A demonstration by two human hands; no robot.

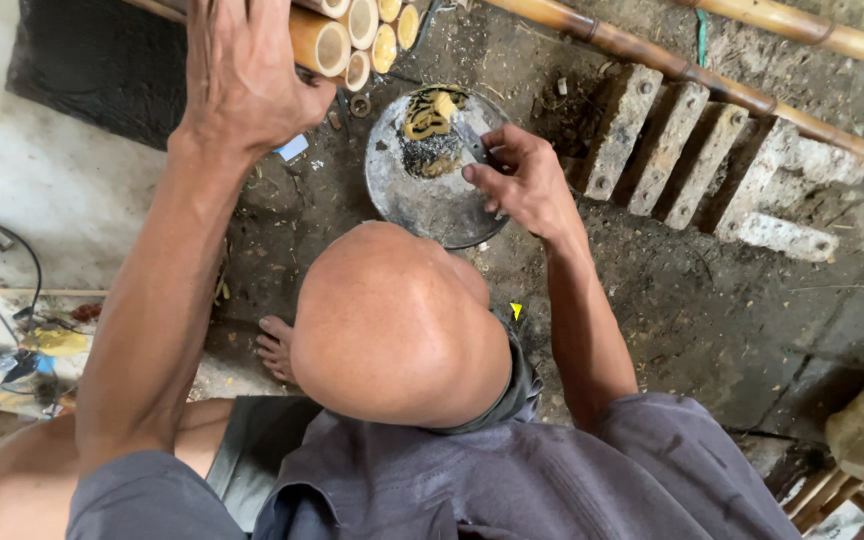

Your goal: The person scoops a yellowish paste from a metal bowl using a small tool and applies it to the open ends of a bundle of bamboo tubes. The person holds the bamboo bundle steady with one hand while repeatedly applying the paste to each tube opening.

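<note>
On the ground, seen from above:
Left hand: the left hand (244, 75) is laid palm-down, fingers spread and extended, on a bundle of cut yellow bamboo tubes (337, 35); nothing is enclosed by the fingers.
Right hand: the right hand (522, 180) is closed in a pinch on a thin grey metal blade (472, 140), whose tip is set into the paste.
Dish: a round, worn grey metal dish (422, 195) is placed on the dirt floor, just below the tube ends and under the right hand.
Paste: a lump of yellow and dark paste (430, 125) is heaped at the far edge of the dish.
Surroundings: long bamboo poles (652, 60) are laid across grey concrete blocks (697, 150) to the right; a bare foot (277, 348) is seen on the floor near the dish; tangled wires (2, 300) are seen at the left edge.
</note>
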